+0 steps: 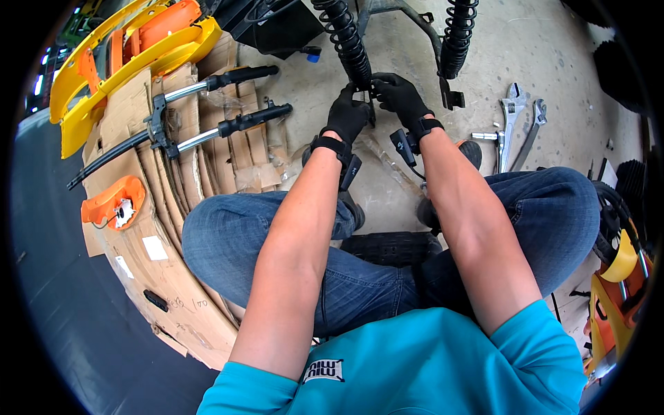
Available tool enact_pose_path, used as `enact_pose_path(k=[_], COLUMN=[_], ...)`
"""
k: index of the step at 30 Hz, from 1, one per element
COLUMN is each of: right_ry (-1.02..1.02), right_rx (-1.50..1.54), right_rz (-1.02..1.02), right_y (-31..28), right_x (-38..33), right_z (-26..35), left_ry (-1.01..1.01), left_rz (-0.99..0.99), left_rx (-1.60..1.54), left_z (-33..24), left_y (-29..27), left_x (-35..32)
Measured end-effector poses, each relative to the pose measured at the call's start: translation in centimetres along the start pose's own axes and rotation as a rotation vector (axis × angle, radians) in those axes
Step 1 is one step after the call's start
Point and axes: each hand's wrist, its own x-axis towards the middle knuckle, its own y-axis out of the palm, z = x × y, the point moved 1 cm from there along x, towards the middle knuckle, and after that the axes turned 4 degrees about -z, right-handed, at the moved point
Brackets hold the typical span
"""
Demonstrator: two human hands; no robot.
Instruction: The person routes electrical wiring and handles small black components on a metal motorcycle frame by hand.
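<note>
I sit on a low seat with both arms stretched forward. My left hand (347, 114), in a black glove, grips the lower end of a black coil-spring shock absorber (344, 38). Just to its right my gloved right hand (400, 98) closes on the same lower end, at the mount. A second black shock absorber (456, 38) hangs to the right, joined to a grey metal frame (408, 14) above. What lies between my fingers is hidden.
Flattened cardboard (155, 228) at left carries a chrome fork pair with black tubes (207, 114), yellow and orange body panels (131, 48) and an orange cover (114, 200). Adjustable wrenches (513, 114) lie on the concrete at right. Orange and yellow parts (619, 283) sit at far right.
</note>
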Motion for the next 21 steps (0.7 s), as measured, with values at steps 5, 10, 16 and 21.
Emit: enact_pose_path(k=[5, 10, 16, 21], right_ry=[0.093, 0.209, -0.012, 0.165], right_rx=[-0.17, -0.274, -0.081, -0.429], right_rz=[0.093, 0.039, 0.023, 0.112], right_y=[-0.6, -0.5, 0.4, -1.0], right_x=[2.0, 1.9, 0.2, 3.9], right_z=[-0.5, -0.2, 0.7, -1.1], left_ry=[0.011, 0.026, 0.016, 0.003], left_rz=[0.007, 0.004, -0.01, 0.014], left_rx=[0.003, 0.052, 0.032, 0.048], left_z=[0.7, 0.9, 0.9, 1.4], left_y=[0.1, 0.1, -0.1, 0.0], left_x=[0.2, 0.5, 0.3, 0.9])
